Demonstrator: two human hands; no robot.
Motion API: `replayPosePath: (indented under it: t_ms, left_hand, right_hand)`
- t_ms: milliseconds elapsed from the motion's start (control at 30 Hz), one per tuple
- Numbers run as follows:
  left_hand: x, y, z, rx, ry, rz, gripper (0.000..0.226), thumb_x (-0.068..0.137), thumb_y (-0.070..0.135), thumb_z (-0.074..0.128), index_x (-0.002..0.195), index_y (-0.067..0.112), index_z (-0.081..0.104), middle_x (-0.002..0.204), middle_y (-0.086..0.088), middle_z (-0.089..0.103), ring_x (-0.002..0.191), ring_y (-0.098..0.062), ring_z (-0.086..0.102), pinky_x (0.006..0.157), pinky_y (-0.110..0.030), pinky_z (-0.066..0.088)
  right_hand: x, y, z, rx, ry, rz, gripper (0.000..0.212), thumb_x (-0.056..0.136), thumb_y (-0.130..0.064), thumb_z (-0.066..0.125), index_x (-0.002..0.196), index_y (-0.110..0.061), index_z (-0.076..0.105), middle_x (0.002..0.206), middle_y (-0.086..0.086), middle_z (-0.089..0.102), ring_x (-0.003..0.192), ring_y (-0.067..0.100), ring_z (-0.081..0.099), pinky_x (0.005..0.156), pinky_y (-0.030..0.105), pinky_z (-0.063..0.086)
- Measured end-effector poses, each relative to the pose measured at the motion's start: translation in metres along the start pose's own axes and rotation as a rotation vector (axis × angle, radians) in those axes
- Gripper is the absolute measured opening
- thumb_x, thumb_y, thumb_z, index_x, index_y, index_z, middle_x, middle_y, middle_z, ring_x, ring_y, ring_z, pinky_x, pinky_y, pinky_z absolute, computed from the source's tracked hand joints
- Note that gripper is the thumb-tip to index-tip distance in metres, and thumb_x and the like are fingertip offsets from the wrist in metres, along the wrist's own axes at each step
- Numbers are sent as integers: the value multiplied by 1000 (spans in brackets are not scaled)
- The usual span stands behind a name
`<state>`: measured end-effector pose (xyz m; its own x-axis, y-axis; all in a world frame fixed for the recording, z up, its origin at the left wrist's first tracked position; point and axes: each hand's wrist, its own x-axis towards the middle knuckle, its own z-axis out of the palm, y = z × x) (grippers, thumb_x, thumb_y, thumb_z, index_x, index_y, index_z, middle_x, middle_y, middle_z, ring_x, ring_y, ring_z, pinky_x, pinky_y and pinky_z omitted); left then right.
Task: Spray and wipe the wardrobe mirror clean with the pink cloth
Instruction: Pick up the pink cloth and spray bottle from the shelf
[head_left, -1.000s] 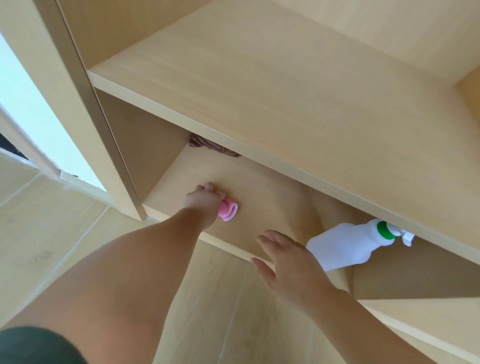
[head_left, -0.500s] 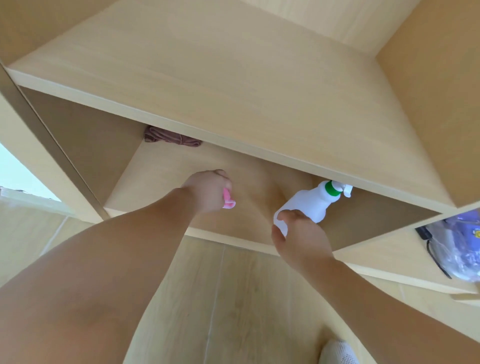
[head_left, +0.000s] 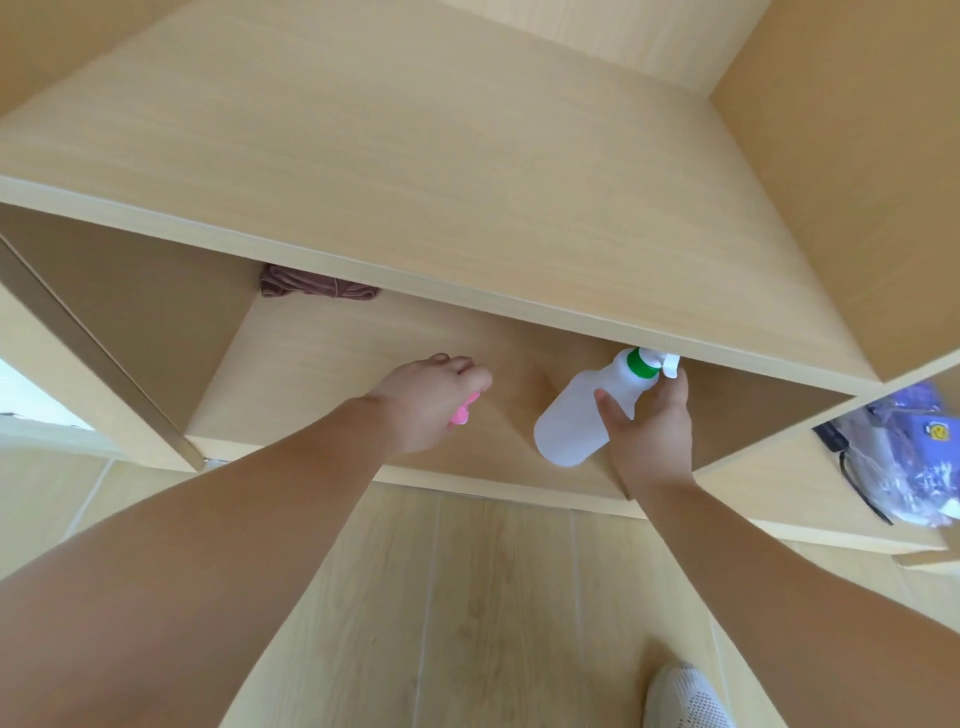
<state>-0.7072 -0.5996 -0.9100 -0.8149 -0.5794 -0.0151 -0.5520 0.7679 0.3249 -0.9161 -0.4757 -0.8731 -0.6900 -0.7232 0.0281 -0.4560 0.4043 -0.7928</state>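
My left hand (head_left: 428, 402) is closed around the pink cloth (head_left: 464, 413), of which only a small folded end shows below the fingers, just above the low wardrobe shelf (head_left: 332, 358). My right hand (head_left: 649, 431) grips the white spray bottle (head_left: 582, 410) with its green collar and white nozzle, tilted with the nozzle up under the edge of the upper shelf (head_left: 467, 171). No mirror is in view.
A brown cloth (head_left: 317, 287) lies at the back of the low shelf. A clear bag with purple contents (head_left: 904, 457) and a black cable sit in the right compartment. Pale wood floor lies below, with my white shoe (head_left: 685, 699) at the bottom right.
My right hand reached the spray bottle, took hold of it and tipped it up off the shelf. My left hand closed on the pink cloth and lifted it. The view swung right.
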Motion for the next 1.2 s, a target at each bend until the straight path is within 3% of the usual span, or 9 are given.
replayPosePath:
  t_ms: [100, 167, 367, 533, 667, 800, 967, 1100, 1200]
  left_hand:
    - [-6, 1, -3, 11, -35, -29, 57, 86, 13, 59, 137, 22, 37, 132, 4, 52, 114, -21, 49, 87, -31, 45]
    - [-9, 3, -5, 72, -7, -14, 63, 85, 14, 58, 142, 24, 32, 131, 4, 51, 113, -21, 50, 86, -33, 46]
    - [-22, 14, -20, 99, 71, 54, 66, 82, 19, 55, 143, 26, 30, 120, 7, 56, 104, -18, 54, 81, -34, 49]
    - [-55, 13, -39, 149, 134, 170, 52, 71, 21, 54, 123, 21, 51, 96, 8, 66, 85, -19, 60, 65, -31, 51]
    - [-84, 16, -69, 178, 167, 193, 36, 62, 20, 58, 97, 24, 56, 78, 10, 62, 67, -18, 58, 49, -24, 44]
    - [-118, 29, -117, 145, 151, 114, 23, 56, 20, 56, 75, 25, 45, 68, 10, 53, 58, -18, 52, 47, -20, 29]
    - [-163, 59, -191, 113, 117, -4, 24, 52, 17, 60, 70, 25, 46, 66, 10, 53, 56, -15, 47, 49, -14, 8]
    - [-179, 92, -278, 7, 175, -77, 19, 59, 17, 56, 73, 26, 48, 72, 9, 53, 61, -16, 48, 50, -18, 24]
    - [-179, 122, -376, -86, 235, -114, 23, 66, 18, 57, 85, 30, 55, 81, 12, 55, 71, -13, 51, 54, -22, 37]
  right_hand:
    - [7, -6, 6, 65, 28, 13, 65, 87, -25, 66, 141, -17, 31, 96, -10, 52, 94, 15, 52, 79, 28, 40]
    - [11, -7, 9, 94, 60, 12, 52, 88, -23, 65, 133, -16, 38, 88, -14, 52, 93, 19, 56, 77, 30, 42]
    - [-12, 1, 11, -65, 45, -193, 38, 85, -27, 66, 119, -17, 53, 104, -1, 55, 96, 21, 56, 78, 35, 47]
    - [-58, -17, 16, -312, -68, -598, 34, 76, -40, 64, 99, -15, 61, 84, -4, 54, 76, 18, 54, 66, 36, 47]
    - [-87, -60, 26, -314, -70, -762, 30, 72, -41, 64, 87, -15, 66, 68, -3, 52, 64, 16, 50, 59, 26, 40]
    - [-115, -99, 19, -277, -175, -779, 26, 66, -42, 67, 77, -19, 61, 61, -7, 45, 58, 13, 46, 59, 16, 28]
    - [-142, -166, -17, -188, -372, -750, 29, 69, -46, 65, 82, -34, 43, 65, -8, 44, 60, 12, 42, 50, 24, 38]
    - [-139, -255, -69, -106, -410, -796, 28, 71, -45, 67, 83, -34, 44, 65, -9, 41, 58, 11, 39, 52, 18, 29]
    - [-129, -345, -123, -50, -377, -802, 27, 71, -44, 67, 83, -32, 46, 65, -6, 42, 56, 14, 40, 49, 22, 34]
